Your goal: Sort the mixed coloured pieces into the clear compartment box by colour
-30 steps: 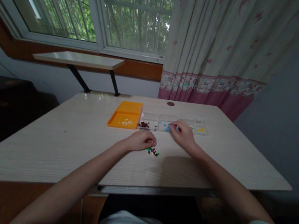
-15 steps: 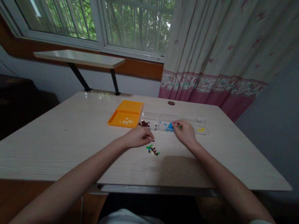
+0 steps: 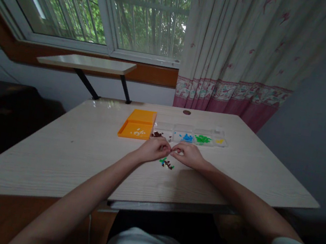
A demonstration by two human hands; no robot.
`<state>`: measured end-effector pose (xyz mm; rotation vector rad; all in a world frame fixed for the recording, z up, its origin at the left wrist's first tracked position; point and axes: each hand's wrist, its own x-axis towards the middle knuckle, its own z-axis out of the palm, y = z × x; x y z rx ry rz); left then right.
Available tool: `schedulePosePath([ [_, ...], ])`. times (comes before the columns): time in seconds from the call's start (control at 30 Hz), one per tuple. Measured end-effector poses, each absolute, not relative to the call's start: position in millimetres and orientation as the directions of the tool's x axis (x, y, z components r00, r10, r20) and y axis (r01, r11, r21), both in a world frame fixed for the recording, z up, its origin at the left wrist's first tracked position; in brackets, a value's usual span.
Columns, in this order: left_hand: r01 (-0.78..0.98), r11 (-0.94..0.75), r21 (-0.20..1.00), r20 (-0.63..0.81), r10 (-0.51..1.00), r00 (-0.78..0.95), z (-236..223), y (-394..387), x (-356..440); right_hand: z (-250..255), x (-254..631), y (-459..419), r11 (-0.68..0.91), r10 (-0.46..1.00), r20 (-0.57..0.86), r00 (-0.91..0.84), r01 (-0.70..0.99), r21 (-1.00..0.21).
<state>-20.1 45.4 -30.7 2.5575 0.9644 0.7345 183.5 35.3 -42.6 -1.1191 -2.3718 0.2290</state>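
My left hand (image 3: 154, 149) and my right hand (image 3: 186, 154) meet fingertip to fingertip above the wooden table (image 3: 82, 154). Both are curled into pinches, and whatever sits between the fingers is too small to make out. Just below them lies a small pile of loose green and dark red beads (image 3: 166, 164). Behind the hands is a clear divided tray (image 3: 191, 137) with dark red, blue, green and yellow beads in separate compartments. An orange tray (image 3: 137, 124) holding a few pale beads sits to its left.
A window with a narrow shelf (image 3: 87, 62) under it runs along the back wall. A pink-hemmed curtain (image 3: 234, 46) hangs behind the table's far right. A small brown round mark (image 3: 186, 112) sits near the table's far edge.
My right hand has drawn back from the clear tray towards me and met the left hand. The left hand has shifted slightly up and stayed curled.
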Motion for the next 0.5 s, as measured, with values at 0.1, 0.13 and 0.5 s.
schedulePosePath([
  [0.1,0.513,-0.733,0.447,0.361,0.673,0.646,-30.0,44.6,-19.5,-41.8,182.9,34.3,0.660,0.749,0.382,-0.541,0.661,-0.357],
  [0.13,0.507,-0.734,0.451,0.365,0.670,0.646,-29.9,44.6,-19.6,-41.2,183.0,33.9,0.663,0.746,0.387,-0.542,0.658,-0.357],
  [0.5,0.496,-0.730,0.469,0.408,0.678,0.611,-29.2,44.2,-19.8,-39.5,183.9,34.2,0.694,0.713,0.472,-0.519,0.617,-0.371],
])
